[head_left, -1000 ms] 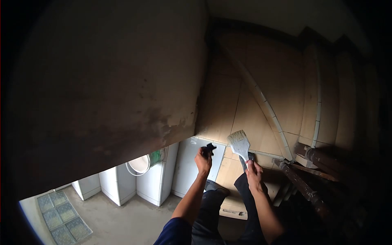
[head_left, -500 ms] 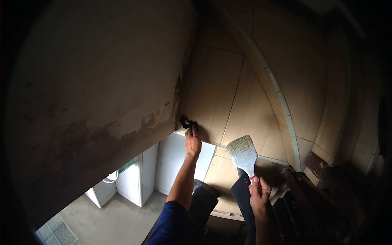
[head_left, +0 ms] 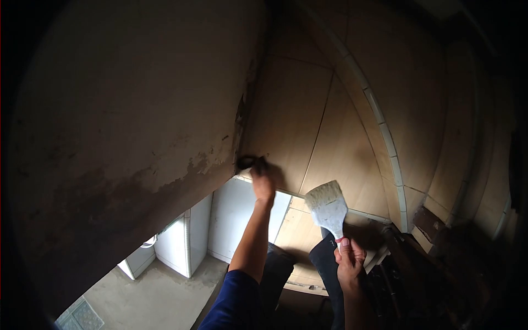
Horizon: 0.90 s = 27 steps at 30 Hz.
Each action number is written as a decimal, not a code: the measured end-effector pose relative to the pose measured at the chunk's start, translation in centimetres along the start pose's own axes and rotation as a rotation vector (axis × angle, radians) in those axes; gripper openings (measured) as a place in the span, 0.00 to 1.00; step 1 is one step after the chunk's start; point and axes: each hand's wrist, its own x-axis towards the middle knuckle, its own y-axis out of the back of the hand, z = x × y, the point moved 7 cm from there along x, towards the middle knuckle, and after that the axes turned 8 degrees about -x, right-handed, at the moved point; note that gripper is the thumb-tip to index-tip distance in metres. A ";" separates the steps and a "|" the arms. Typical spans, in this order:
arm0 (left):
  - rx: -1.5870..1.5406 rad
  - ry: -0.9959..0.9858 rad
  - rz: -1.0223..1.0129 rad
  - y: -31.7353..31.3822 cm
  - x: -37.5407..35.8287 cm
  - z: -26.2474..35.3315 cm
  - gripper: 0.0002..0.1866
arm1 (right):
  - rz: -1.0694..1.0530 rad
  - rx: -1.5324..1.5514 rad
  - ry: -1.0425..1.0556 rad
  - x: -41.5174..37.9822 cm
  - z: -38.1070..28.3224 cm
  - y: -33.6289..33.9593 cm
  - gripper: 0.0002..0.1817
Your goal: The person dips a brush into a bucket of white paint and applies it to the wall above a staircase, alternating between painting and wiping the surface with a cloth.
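My left hand (head_left: 262,183) is raised with its fingers closed on a small black object (head_left: 247,162), which it presses against the bottom corner where the stained plaster wall (head_left: 126,121) meets the tiled wall (head_left: 308,121). What the black object is cannot be made out. My right hand (head_left: 350,259) grips the handle of a wide paint brush (head_left: 328,206), bristles up and whitish with paint, held upright below and to the right of the left hand, apart from the wall.
Beige tiled steps (head_left: 407,121) with white edging curve up on the right. A dark rusty railing (head_left: 407,258) runs beside my right arm. Below, white tiled cabinets (head_left: 187,242) stand on a grey concrete floor (head_left: 154,297). My dark trouser legs are underneath.
My left hand has gone up and left, bringing the black object from mid-air onto the wall corner. The right hand dropped lower on the brush handle. The view tilted upward.
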 end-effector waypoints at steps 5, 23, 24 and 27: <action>1.150 -0.338 0.044 -3.9 7.4 6.2 0.21 | 0.052 0.055 0.014 0.1 -0.6 0.9 0.14; 0.306 -0.244 0.195 0.3 8.7 1.9 0.16 | 0.070 0.021 0.081 0.5 -0.8 0.6 0.15; 0.259 -0.167 0.235 1.8 8.7 0.6 0.16 | 0.066 0.029 0.097 0.5 -0.7 0.7 0.15; 0.374 -0.259 0.168 2.7 1.9 -2.5 0.19 | 0.076 0.024 0.033 0.4 -0.6 0.4 0.15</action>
